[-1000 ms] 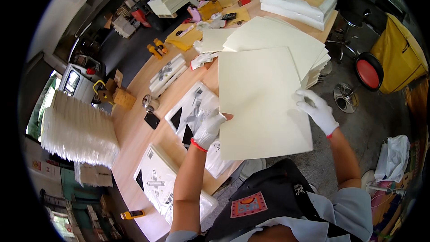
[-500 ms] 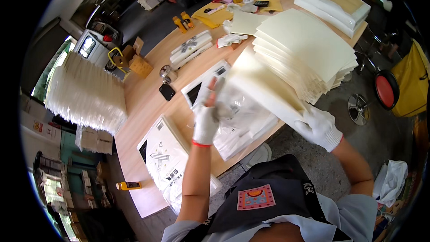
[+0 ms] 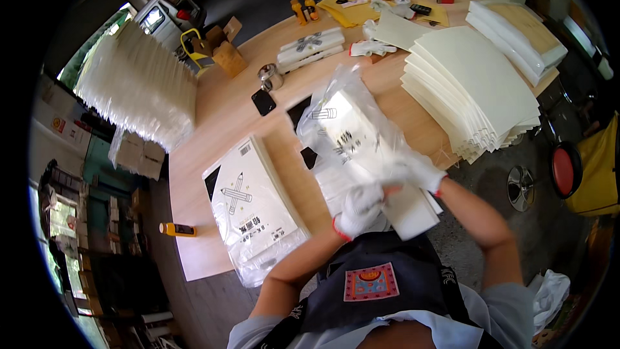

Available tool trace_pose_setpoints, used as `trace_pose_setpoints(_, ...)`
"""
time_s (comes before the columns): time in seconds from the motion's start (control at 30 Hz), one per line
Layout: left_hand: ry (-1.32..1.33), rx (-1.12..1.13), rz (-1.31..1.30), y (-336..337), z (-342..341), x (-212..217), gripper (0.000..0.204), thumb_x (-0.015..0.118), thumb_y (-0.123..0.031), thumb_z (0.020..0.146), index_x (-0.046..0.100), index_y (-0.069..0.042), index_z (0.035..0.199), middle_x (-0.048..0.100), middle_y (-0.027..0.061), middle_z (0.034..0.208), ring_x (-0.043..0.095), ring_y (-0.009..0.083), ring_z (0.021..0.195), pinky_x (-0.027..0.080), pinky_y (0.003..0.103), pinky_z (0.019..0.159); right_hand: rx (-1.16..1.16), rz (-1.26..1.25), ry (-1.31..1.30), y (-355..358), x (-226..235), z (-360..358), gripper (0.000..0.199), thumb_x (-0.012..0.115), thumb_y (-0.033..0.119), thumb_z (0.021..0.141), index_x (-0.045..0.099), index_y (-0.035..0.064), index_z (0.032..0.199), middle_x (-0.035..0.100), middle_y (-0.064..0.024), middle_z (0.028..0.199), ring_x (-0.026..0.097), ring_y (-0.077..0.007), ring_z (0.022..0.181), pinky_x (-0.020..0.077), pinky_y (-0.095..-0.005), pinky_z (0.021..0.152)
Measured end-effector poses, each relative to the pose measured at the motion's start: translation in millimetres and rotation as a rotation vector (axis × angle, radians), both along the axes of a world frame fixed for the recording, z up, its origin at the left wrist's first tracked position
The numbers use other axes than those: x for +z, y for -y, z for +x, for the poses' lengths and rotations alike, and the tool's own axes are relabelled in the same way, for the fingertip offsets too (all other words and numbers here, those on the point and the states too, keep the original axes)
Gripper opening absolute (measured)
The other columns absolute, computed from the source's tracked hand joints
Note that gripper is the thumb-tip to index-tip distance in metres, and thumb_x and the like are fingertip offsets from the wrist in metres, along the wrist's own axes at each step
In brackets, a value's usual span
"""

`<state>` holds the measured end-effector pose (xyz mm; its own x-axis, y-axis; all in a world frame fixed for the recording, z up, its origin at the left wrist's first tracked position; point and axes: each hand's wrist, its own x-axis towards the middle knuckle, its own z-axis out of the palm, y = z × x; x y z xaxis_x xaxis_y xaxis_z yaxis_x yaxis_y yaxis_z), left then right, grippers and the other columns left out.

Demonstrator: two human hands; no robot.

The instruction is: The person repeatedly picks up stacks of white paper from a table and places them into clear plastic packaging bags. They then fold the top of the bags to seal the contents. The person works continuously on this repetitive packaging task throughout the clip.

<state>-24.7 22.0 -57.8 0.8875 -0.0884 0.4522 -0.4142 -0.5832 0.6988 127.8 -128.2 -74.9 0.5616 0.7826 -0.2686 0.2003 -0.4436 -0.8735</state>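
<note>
A stack of thick cream paper [image 3: 413, 212] lies partly inside a clear printed plastic bag [image 3: 341, 126], its near end sticking out of the bag's mouth toward my apron. My left hand [image 3: 361, 210], in a white glove with bare fingertips, is closed at the mouth of the bag, beside the stack. Smeared by motion, my gloved right hand [image 3: 420, 173] grips the right side of the paper stack. A filled printed bag of paper [image 3: 252, 200] lies flat to the left of my left hand.
Fanned cream sheets [image 3: 471, 84] pile up at the right, by a wrapped paper pack [image 3: 516, 39]. A tall stack of plastic-wrapped packs [image 3: 139, 84] stands at the left edge. A phone [image 3: 263, 101], metal tin [image 3: 270, 77] and orange bottle [image 3: 177, 229] are on the table [image 3: 213, 116].
The paper stack has moved from the right down and left into the plastic bag. My left hand has dropped to the bag's mouth. The view has shifted.
</note>
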Motion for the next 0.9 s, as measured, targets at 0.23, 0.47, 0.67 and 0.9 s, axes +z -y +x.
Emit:
trace_pose_setpoints(0.23, -0.33, 0.138, -0.252, 29, 37, 59, 0.032, 0.049, 0.007, 0.075, 0.063, -0.005, 0.101, 0.067, 0.0119, 0.092, 0.062, 0.0158, 0.06, 0.05, 0.027, 0.057, 0.072, -0.302, 0.955, -49, -16, -34, 0.041, 0.059, 0.038, 0.082, 0.059, 0.0093, 0.111, 0.056, -0.0123, 0.12, 0.048, -0.0282, 0.117, 0.0338, -0.0453, 0.1)
trace_pose_setpoints(0.47, -0.26, 0.258, -0.039, -21, 3, -13, 0.027, 0.057, 0.001, 0.074, 0.066, -0.009, 0.098, 0.062, 0.0078, 0.075, 0.06, 0.0171, 0.062, 0.048, 0.032, 0.057, -0.081, 0.074, 1.041, 7, -2, -66, 0.035, 0.063, 0.033, 0.08, 0.059, 0.009, 0.106, 0.057, -0.0174, 0.107, 0.054, -0.0296, 0.104, 0.0414, -0.0438, 0.091)
trace_pose_setpoints(0.67, -0.293, 0.748, 0.418, -45, -34, -88, 0.024, 0.063, -0.008, 0.071, 0.061, -0.01, 0.095, 0.057, 0.008, 0.085, 0.057, 0.0283, 0.079, 0.046, 0.042, 0.067, -0.216, -0.446, 0.832, 5, -45, -13, 0.025, 0.052, 0.03, 0.086, 0.06, 0.0073, 0.092, 0.062, -0.0155, 0.067, 0.062, -0.0332, 0.066, 0.0473, -0.0477, 0.062)
trace_pose_setpoints(0.9, -0.286, 0.811, -0.012, -36, -120, -53, 0.018, 0.07, -0.009, 0.074, 0.052, -0.005, 0.072, 0.052, 0.0109, 0.071, 0.055, 0.0273, 0.063, 0.042, 0.037, 0.054, -0.048, -0.363, 0.754, 49, -29, -59, 0.03, 0.042, 0.033, 0.091, 0.059, 0.0092, 0.086, 0.06, -0.0169, 0.062, 0.06, -0.0354, 0.06, 0.0458, -0.049, 0.056)
